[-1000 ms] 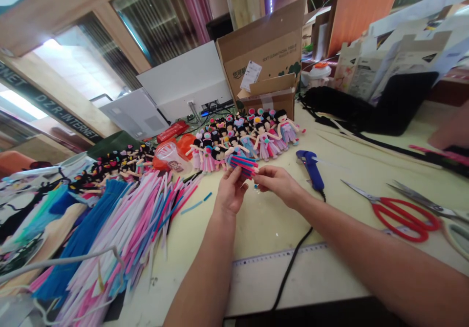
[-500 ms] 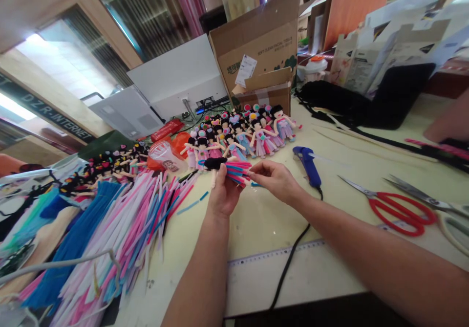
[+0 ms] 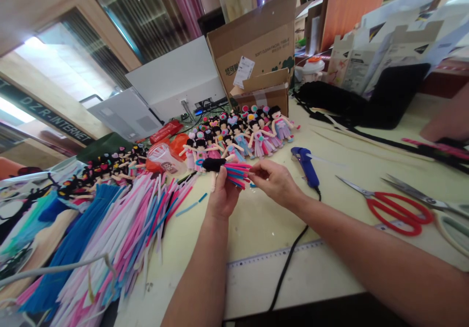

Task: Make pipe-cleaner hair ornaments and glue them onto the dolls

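My left hand (image 3: 224, 195) is closed around a pipe-cleaner doll (image 3: 214, 164) with black hair, held on its side above the table. The doll's skirt of pink and blue pipe-cleaner strips (image 3: 238, 174) points to the right. At the strips' free ends, the fingers of my right hand (image 3: 273, 180) pinch together on the skirt; which strip they hold is too small to make out. Short blue pipe-cleaner pieces (image 3: 188, 208) lie on the table left of my left hand. A blue glue gun (image 3: 307, 166) rests to the right of my right hand.
Finished dolls (image 3: 256, 134) stand in a group before a cardboard box (image 3: 256, 48). Long pipe cleaners (image 3: 120, 219) cover the left side. Red-handled scissors (image 3: 399, 212) and a second pair (image 3: 443, 209) lie at right. A ruler (image 3: 271, 256) and the glue gun's cord (image 3: 293, 253) lie in front.
Both hands stay at the doll with almost the same grip. The right fingers have shifted slightly along the skirt's strip ends, and the view has moved a little.
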The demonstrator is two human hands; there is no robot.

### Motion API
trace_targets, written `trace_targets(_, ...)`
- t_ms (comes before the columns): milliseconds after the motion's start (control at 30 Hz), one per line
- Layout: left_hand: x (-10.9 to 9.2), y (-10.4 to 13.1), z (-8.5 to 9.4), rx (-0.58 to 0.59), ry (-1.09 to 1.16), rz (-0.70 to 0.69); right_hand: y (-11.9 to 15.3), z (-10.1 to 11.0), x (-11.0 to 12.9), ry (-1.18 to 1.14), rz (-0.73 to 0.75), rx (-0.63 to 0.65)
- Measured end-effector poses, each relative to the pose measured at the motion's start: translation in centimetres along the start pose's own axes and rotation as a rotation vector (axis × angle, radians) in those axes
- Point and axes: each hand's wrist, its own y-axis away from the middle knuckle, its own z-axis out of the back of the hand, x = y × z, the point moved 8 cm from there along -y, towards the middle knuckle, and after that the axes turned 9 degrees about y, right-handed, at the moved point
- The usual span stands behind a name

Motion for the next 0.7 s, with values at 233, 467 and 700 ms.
trace_targets(233,-0.2,0.0,-0.1,0.021,-0.031,-0.034,-0.1,-0.4,-0.9,-0.121,-0.090,0.057)
trace_targets(467,-0.4,-0.1,0.0,0.037,-0.071,-0.067,-0.1,-1.6,-1.9,-0.315,-0.231,0.160)
trace_targets(700,-1.4,0.6,-0.8,0.068,-0.183,-0.091,1.0,-4.0,-3.3,-0.795,-0.584,0.344)
